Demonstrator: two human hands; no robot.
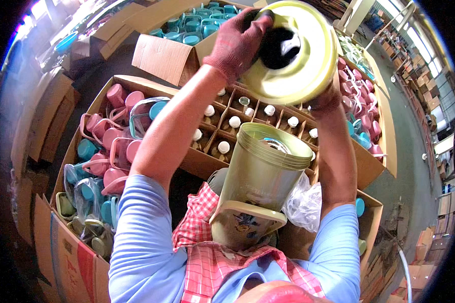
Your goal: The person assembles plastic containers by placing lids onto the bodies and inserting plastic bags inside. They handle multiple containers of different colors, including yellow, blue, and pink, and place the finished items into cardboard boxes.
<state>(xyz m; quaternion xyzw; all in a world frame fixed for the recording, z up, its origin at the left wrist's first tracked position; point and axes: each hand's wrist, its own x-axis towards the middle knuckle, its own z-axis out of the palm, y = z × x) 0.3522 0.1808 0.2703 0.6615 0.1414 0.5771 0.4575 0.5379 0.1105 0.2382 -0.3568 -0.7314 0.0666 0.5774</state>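
My left hand (239, 44), in a dark red glove, is closed on the rim of a round, pale yellow-green lid (316, 55) with a dark hole in its middle. The lid is raised and tilted above the boxes. My right hand (327, 100) supports its lower right side; most of its fingers are hidden behind it. Below, close to my lap, a pale green insulated jug (260, 182) stands slightly tilted with its threaded mouth uncovered. A shiny rim (276, 145) shows inside. The jug's handle (247, 208) points toward me. Neither hand touches the jug.
A divided carton (253, 111) ahead holds several white-capped bottles. Pink and blue jug parts (111, 136) fill a box at left; pink ones (359, 96) fill another at right. Teal parts (202, 22) lie in the far box. Clear plastic (304, 203) is bunched beside the jug.
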